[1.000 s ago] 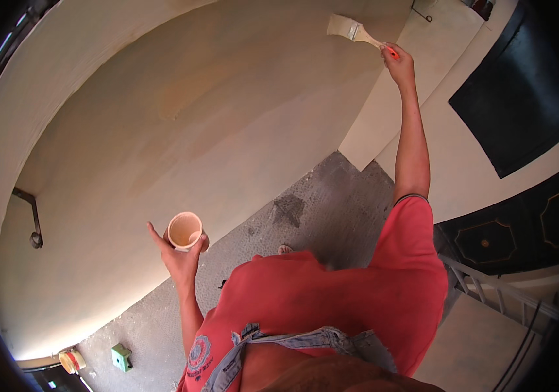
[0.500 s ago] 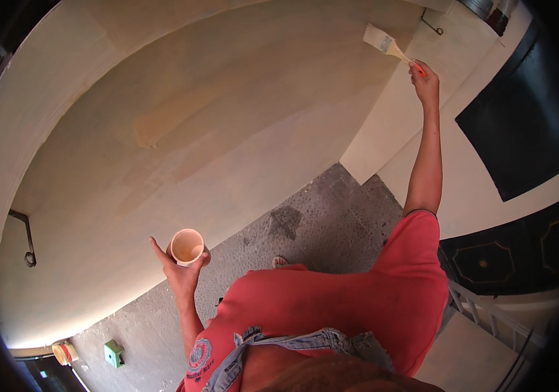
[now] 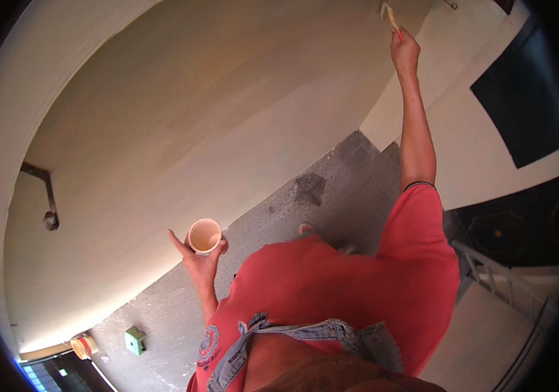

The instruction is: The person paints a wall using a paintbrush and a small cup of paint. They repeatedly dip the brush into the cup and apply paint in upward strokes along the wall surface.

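Observation:
My left hand (image 3: 201,261) grips a small pale cup (image 3: 205,232) from the side, its open top showing a light pinkish inside; one finger sticks out to the left. My right hand (image 3: 405,51), arm stretched far up, grips a paintbrush (image 3: 390,18) with a pale handle marked red. The brush is seen nearly edge-on, its head at the upper part of the beige wall (image 3: 129,144), which has faint darker, streaky patches. Whether the bristles touch the wall I cannot tell for sure.
A bent metal bracket (image 3: 47,193) juts from the wall at left. A green stool (image 3: 134,340) and a pale bucket (image 3: 83,346) stand on the speckled grey floor (image 3: 273,215). Dark panels (image 3: 515,91) and a metal railing (image 3: 495,274) are at right.
My right hand and the brush have moved upward since half a second ago, and the brush has turned from broadside to edge-on. The view has shifted; my left hand still holds the cup.

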Demonstrator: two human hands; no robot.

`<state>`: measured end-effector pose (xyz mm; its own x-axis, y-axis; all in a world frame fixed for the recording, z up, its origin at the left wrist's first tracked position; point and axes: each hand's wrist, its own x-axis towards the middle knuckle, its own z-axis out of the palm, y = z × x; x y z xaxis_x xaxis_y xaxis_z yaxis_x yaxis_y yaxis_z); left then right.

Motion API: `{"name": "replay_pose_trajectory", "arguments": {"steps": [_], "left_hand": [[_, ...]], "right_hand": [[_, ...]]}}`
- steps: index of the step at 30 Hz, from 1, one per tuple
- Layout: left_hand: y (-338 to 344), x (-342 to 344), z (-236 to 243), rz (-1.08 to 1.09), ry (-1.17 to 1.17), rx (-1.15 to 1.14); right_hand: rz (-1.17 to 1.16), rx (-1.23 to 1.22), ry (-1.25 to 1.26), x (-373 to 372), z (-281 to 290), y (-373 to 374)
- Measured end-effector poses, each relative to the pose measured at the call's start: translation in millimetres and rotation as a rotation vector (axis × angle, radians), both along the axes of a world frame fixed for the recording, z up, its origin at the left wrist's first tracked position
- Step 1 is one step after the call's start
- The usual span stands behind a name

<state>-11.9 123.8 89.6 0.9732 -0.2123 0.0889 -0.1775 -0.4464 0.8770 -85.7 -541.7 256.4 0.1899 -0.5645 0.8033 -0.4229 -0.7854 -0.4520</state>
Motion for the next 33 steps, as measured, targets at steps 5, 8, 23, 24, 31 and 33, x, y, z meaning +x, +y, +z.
{"name": "replay_pose_trajectory", "arguments": {"steps": [5, 8, 23, 24, 31, 33], "left_hand": [[58.7, 12.7, -4.6, -0.107, 0.009, 0.060], [90.6, 24.2, -15.1, -0.182, 0.015, 0.070], [128.8, 43.9, -16.0, -0.183, 0.022, 0.036], [129.9, 43.2, -16.5, -0.179, 0.030, 0.034], [141.7, 41.4, -26.7, -0.137, 0.045, 0.086], [146.0, 40.0, -32.8, -0.103, 0.042, 0.111]], "right_hand": [[0.068, -0.060, -0.077, 35.7, -26.9, 151.8], [0.118, -0.169, -0.111, 58.7, -46.2, 251.4], [0.715, 0.109, -0.049, 86.6, -67.9, 588.5], [0.756, 0.135, -0.045, 86.9, -71.3, 596.0], [1.033, 0.232, -0.056, 98.5, -80.0, 596.7], [1.156, 0.225, -0.074, 113.0, -85.5, 577.3]]}}
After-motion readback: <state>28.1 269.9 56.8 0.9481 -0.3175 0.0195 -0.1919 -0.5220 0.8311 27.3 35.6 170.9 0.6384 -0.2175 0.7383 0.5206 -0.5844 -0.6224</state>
